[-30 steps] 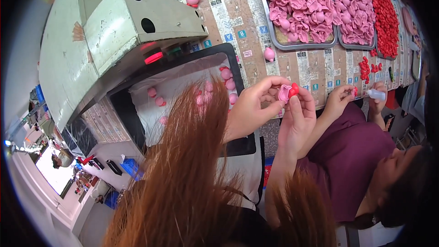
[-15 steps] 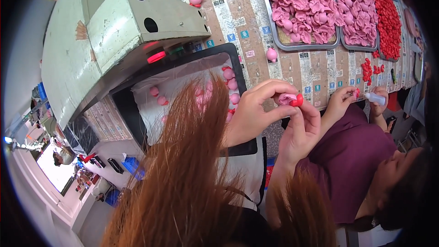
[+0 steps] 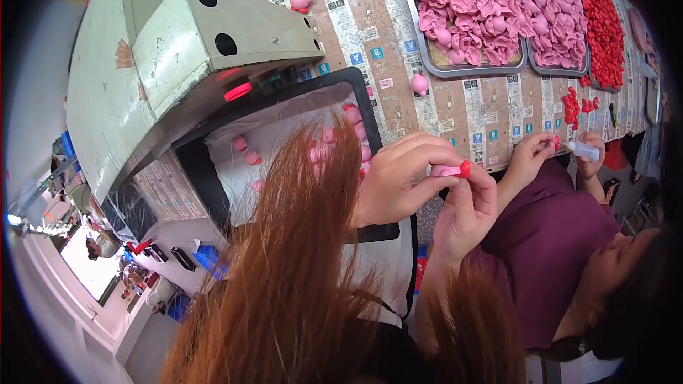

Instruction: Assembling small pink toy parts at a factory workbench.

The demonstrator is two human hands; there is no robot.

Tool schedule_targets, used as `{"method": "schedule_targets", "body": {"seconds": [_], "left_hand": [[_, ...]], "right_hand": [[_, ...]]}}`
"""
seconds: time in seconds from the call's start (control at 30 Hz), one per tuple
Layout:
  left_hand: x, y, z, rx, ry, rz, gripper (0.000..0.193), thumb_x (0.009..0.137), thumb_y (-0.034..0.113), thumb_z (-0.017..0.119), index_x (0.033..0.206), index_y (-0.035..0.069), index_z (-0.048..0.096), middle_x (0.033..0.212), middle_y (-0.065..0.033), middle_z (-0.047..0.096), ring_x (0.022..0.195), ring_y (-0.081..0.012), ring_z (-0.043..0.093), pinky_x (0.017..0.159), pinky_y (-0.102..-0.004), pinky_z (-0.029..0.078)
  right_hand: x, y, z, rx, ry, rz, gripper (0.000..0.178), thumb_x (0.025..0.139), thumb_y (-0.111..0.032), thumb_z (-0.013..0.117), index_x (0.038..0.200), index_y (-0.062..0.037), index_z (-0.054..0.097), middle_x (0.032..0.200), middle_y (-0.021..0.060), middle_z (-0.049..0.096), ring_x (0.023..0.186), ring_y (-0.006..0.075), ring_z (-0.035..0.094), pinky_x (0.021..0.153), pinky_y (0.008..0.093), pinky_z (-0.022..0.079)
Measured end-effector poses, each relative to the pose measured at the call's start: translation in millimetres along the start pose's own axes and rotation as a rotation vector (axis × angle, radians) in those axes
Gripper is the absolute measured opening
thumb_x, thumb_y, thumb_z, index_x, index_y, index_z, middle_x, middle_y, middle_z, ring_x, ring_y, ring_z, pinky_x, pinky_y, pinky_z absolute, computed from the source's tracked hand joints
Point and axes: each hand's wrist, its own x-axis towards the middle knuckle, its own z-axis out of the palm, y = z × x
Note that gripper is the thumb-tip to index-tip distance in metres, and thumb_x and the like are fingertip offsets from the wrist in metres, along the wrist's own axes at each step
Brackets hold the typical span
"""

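Between my hands is a small soft-looking pink piece (image 3: 442, 171) with a glossy red part (image 3: 465, 168) at its right end. My left hand (image 3: 400, 179) is closed, pinching the pink side between thumb and fingers. Closed around the red end is my right hand (image 3: 464, 219), thumb and fingertips pressed to it. Just left of my hands lies a black-rimmed tray (image 3: 366, 103) lined with white sheet, holding several pink-and-red pieces (image 3: 240, 144). Strands of long brown hair hide part of the tray and my left forearm.
A pale green metal machine (image 3: 263, 32) overhangs the tray. Metal trays of pink pieces (image 3: 469, 11) and red pieces (image 3: 599, 28) stand at the far right. A loose pink piece (image 3: 420, 84) lies on the table. At right, a co-worker's hand (image 3: 589, 153) holds a small translucent bottle (image 3: 583, 151).
The pink piece has turned in my fingers: its open, folded side showed before, and now it looks narrow and flattened. Both hands have shifted slightly downward.
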Motion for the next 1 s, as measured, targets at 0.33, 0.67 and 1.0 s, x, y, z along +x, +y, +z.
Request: {"method": "schedule_targets", "body": {"seconds": [0.33,0.67,1.0], "left_hand": [[-4.3,-17.9,15.7,-0.698,-0.124,-0.317,0.029,0.073,-0.003,0.059,0.102,0.001,0.052,0.118,-0.0164,0.045,0.099,-0.0209,0.052,0.085,-0.03,0.041],[0.5,-14.3,24.2,-1.041,-0.224,-0.497,0.03,0.076,-0.008,0.051,0.105,-0.002,0.049,0.125,-0.0178,0.036,0.11,-0.0291,0.044,0.09,-0.0362,0.041],[6.6,-11.3,31.6,-1.006,-0.29,-0.445,0.029,0.077,-0.009,0.05,0.104,-0.001,0.05,0.127,-0.0176,0.035,0.111,-0.0291,0.043,0.091,-0.036,0.039]], "right_hand": [[-3.3,4.9,0.9,-0.348,0.156,-0.483,0.041,0.07,0.015,0.053,0.107,0.0019,0.039,0.096,0.0155,0.051,0.086,0.0205,0.052,0.08,0.032,0.043],[-1.9,-0.8,-5.6,-0.519,0.07,-0.701,0.045,0.072,0.015,0.051,0.111,0.0008,0.032,0.098,0.0151,0.048,0.088,0.0223,0.05,0.079,0.034,0.043],[-1.3,-4.4,-11.1,-0.519,0.121,-0.73,0.046,0.071,0.014,0.052,0.111,0.0007,0.031,0.096,0.0149,0.049,0.088,0.0224,0.05,0.079,0.0331,0.043]]}}
